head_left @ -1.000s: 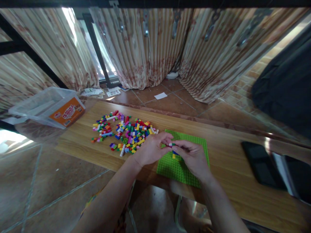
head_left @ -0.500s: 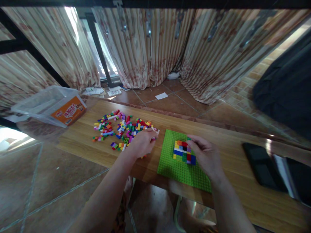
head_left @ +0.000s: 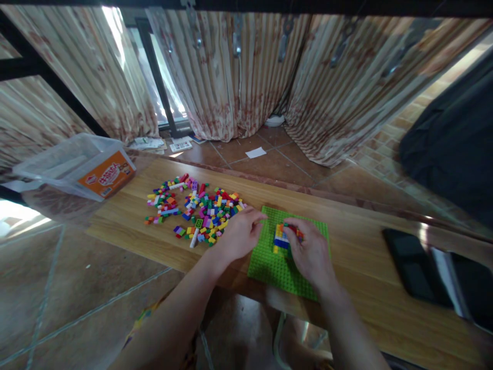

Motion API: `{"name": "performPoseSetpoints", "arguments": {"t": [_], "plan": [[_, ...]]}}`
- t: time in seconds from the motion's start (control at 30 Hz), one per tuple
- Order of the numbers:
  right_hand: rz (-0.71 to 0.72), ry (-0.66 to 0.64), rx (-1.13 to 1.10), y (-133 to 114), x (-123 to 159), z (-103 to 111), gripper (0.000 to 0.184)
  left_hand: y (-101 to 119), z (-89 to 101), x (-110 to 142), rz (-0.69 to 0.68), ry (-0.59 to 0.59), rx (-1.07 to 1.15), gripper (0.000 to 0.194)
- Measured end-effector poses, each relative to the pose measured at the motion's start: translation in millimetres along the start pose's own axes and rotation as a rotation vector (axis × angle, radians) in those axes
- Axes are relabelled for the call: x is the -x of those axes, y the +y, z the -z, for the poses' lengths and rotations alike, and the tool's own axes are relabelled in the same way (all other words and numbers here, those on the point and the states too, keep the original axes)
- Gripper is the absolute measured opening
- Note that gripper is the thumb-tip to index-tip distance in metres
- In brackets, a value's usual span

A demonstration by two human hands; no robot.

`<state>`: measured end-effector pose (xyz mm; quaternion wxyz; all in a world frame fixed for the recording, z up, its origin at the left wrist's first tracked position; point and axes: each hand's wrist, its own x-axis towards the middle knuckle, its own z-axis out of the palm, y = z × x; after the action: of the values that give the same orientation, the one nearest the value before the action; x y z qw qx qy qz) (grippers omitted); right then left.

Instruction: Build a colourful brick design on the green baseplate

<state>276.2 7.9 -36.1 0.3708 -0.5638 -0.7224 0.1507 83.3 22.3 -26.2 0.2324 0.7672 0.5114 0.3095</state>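
Observation:
A green studded baseplate (head_left: pixel 265 262) lies on the wooden bench, carrying a small block of multicoloured toy bricks (head_left: pixel 281 240). Over this block is my right hand (head_left: pixel 310 252), its thumb and fingers pinched on a small green brick (head_left: pixel 285 224) at the block's far edge. The right hand hides much of the block. My left hand (head_left: pixel 244 234) hovers at the plate's left edge with fingers curled and thumb against forefinger; whatever is in that pinch is too small to make out. Left of it spreads a pile of loose toy bricks (head_left: pixel 208 210).
A clear plastic box (head_left: pixel 73 172) with an orange label stands at the bench's left end. A black tablet-like object (head_left: pixel 416 267) and another dark item (head_left: pixel 473 282) lie at the right. Curtains (head_left: pixel 246 77) hang behind, and papers (head_left: pixel 256 152) lie on the floor.
My left hand has moved right, from the edge of the brick pile to the baseplate. The right hand has shifted left over the block with the green brick, covering more of it.

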Motion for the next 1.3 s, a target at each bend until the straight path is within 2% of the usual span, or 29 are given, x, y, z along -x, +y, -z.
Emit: {"name": "performPoseSetpoints", "arguments": {"t": [0.1,0.27,0.63,0.97,1.3], "plan": [[0.086,0.001,0.014,-2,-1,-10,0.025,10,-16.4,2,0.056,-0.035,0.135,0.034],[0.068,0.01,0.063,4,-2,-17,0.027,11,-30.5,4,0.142,-0.096,0.181,0.035],[0.038,0.038,0.116,8,2,-18,0.03,20,-32.7,9,0.064,-0.171,-0.018,0.037],[-0.092,0.061,-0.014,9,2,-10,0.033,20,-36.5,9,0.013,-0.195,-0.124,0.042],[-0.193,0.045,-0.077,9,-4,-17,0.03,25,-35.9,9,-0.011,-0.223,-0.178,0.037]]}}
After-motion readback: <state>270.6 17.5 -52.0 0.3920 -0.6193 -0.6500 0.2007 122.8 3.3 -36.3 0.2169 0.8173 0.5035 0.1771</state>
